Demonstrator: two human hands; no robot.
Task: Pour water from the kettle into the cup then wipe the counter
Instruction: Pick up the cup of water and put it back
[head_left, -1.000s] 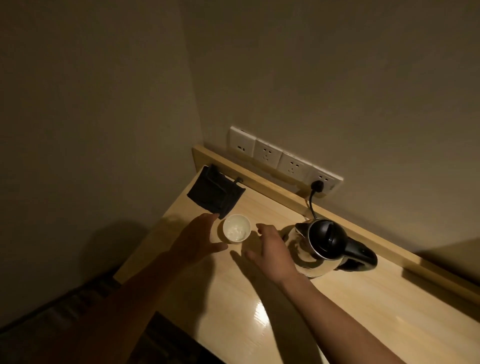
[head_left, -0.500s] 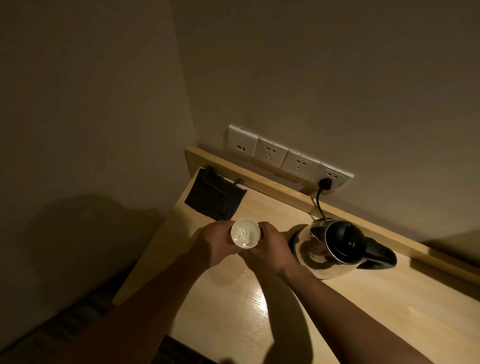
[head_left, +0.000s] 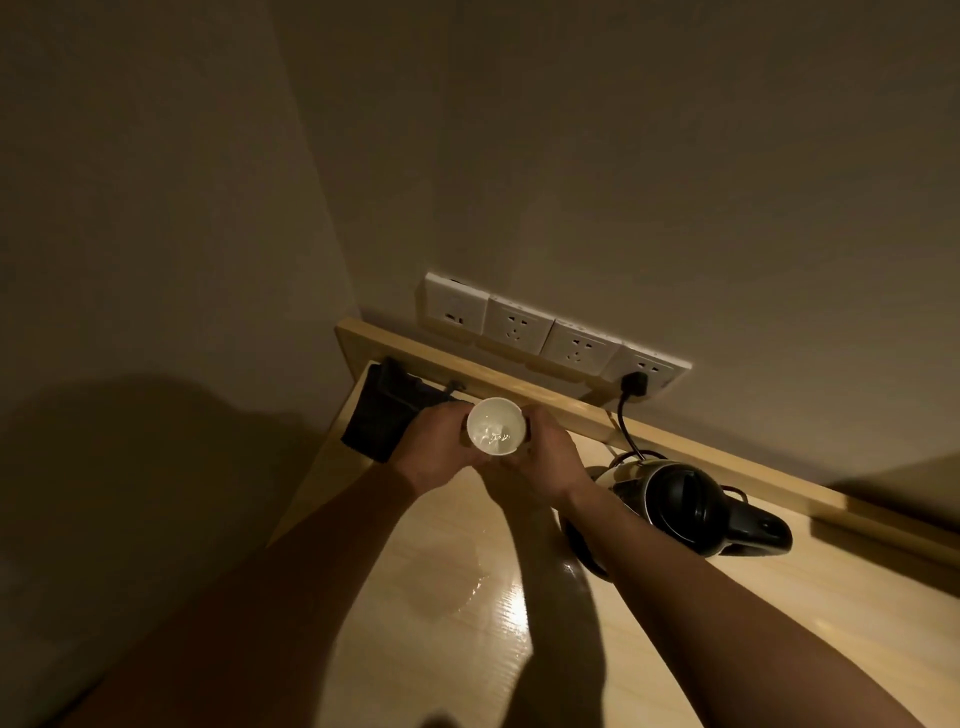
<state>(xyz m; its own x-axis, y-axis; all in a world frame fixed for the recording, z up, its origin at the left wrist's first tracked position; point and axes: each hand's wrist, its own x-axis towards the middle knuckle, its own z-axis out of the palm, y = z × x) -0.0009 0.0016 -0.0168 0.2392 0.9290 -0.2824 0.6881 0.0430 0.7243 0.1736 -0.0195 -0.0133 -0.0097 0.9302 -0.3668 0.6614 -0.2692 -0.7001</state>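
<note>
Both hands cradle the white cup (head_left: 495, 427) above the wooden counter (head_left: 675, 634).

The left hand (head_left: 435, 448) curls around the cup's left side and the right hand (head_left: 540, 460) wraps its right side, fingers closed on it, forearms stretched forward and converging. A little water glints inside the cup. The kettle (head_left: 675, 506) stands just right of the right wrist, its cord plugged into the wall sockets (head_left: 550, 338). A dark cloth (head_left: 382, 415) lies at the counter's back left corner, and a wet patch (head_left: 457, 577) shines below the hands.
</note>
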